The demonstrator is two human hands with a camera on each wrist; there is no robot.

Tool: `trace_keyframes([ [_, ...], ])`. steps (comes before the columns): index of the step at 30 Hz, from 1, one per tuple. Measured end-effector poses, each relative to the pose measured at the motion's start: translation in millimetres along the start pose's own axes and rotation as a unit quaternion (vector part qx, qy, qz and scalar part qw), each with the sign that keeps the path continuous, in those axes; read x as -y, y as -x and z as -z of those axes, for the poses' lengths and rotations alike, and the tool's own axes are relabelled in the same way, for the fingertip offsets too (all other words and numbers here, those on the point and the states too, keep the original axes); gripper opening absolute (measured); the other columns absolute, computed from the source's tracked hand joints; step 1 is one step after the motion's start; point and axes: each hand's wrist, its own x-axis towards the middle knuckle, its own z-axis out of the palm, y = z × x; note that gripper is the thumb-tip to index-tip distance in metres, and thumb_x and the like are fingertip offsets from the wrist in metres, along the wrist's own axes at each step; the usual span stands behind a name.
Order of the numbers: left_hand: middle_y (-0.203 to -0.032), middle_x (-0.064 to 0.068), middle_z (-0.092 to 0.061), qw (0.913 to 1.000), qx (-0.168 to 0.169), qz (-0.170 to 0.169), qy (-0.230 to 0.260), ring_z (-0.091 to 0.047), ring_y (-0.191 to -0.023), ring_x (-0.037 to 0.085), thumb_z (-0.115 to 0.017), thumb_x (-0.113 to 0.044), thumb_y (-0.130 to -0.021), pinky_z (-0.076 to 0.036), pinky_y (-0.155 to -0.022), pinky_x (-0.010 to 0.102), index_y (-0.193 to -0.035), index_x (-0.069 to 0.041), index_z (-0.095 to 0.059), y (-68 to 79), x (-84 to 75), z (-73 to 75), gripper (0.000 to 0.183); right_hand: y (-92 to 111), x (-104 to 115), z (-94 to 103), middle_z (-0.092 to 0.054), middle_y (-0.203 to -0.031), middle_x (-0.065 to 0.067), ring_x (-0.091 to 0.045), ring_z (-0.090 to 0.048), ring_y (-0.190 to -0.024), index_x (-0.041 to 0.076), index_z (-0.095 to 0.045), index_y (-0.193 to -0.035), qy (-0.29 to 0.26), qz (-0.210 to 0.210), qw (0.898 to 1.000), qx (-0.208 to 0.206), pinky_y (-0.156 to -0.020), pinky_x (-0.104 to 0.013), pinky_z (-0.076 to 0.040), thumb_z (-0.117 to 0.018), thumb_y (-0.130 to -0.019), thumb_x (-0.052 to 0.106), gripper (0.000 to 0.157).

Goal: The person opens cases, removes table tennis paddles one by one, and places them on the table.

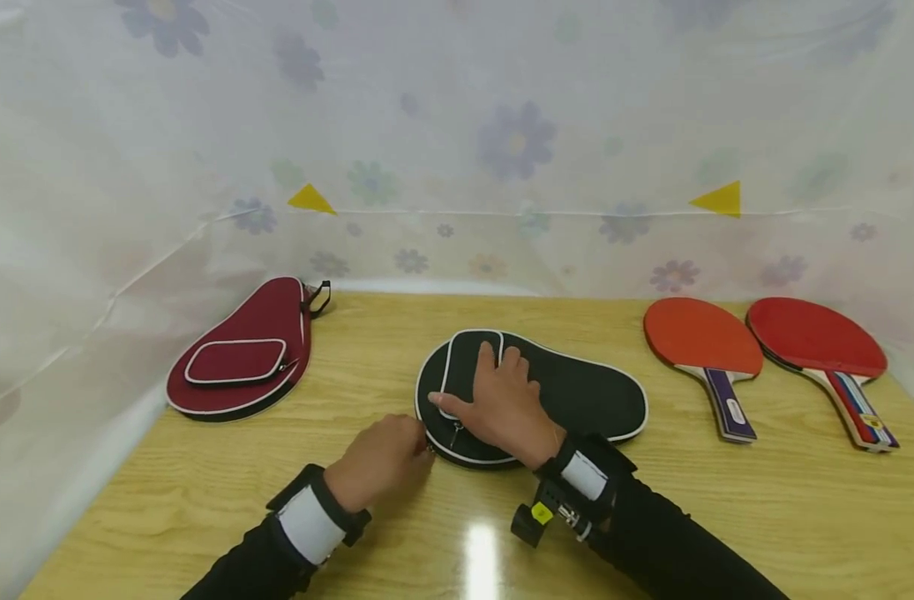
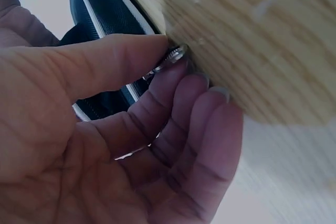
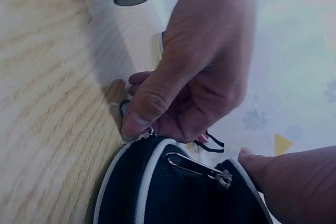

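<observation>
A black table tennis bat case [image 1: 576, 387] with white piping lies flat on the table, its wide end toward the left. My left hand [image 1: 385, 462] pinches a metal zipper pull [image 2: 176, 55] between thumb and forefinger at the case's lower left edge. My right hand [image 1: 505, 400] rests on top of the case with fingers spread over its front pocket [image 1: 460, 367]. In the right wrist view, the pocket's own zipper pull [image 3: 223, 178] hangs beside the right thumb. The inside of the case is hidden.
A dark red bat case [image 1: 239, 333] with a wrist strap lies at the left. On the right lie an orange-red bat [image 1: 700, 333] and a red bat [image 1: 816, 337], handles toward me. A flowered sheet [image 1: 457, 150] hangs behind the wooden table [image 1: 397, 550].
</observation>
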Motion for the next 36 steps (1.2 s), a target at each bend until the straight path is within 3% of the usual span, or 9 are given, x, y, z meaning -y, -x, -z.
trace_keyframes([
  [5, -0.064, -0.001, -0.053, 1.0000, -0.004, -0.006, 0.005, -0.047, -0.057, 0.014, -0.074, -0.005, -0.088, -0.037, -0.050, 0.029, -0.068, -0.008, -0.061, -3.3, 5.3, 0.3, 0.024, -3.2, 8.1, -7.9, -0.040, -0.133, -0.038, -0.052, -0.045, -0.122, -0.009, -0.040, -0.145, 0.054, 0.001, 0.998, -0.029, -0.085, -0.065, -0.046, -0.074, -0.085, 0.060, 0.098],
  [12, -0.066, -0.001, -0.051, 0.9993, -0.014, -0.028, 0.018, -0.047, -0.061, 0.013, -0.075, 0.000, -0.085, -0.037, -0.053, 0.027, -0.065, -0.008, -0.057, -6.5, 11.1, 2.8, 0.028, -3.2, 6.3, -13.0, -0.039, -0.140, -0.040, -0.053, -0.043, -0.128, -0.010, -0.042, -0.144, 0.058, 0.017, 0.998, -0.035, -0.084, -0.068, -0.047, -0.077, -0.084, 0.052, 0.094],
  [36, -0.067, -0.001, -0.047, 0.9984, -0.012, -0.037, 0.041, -0.044, -0.060, 0.011, -0.073, 0.004, -0.086, -0.033, -0.053, 0.023, -0.065, -0.008, -0.054, -9.7, 13.7, 9.1, 0.030, -3.7, -15.7, 7.8, -0.037, -0.150, -0.025, -0.041, -0.041, -0.127, 0.006, -0.039, -0.153, 0.041, 0.097, 0.991, 0.088, -0.089, -0.062, -0.042, -0.075, -0.080, 0.037, 0.087],
])
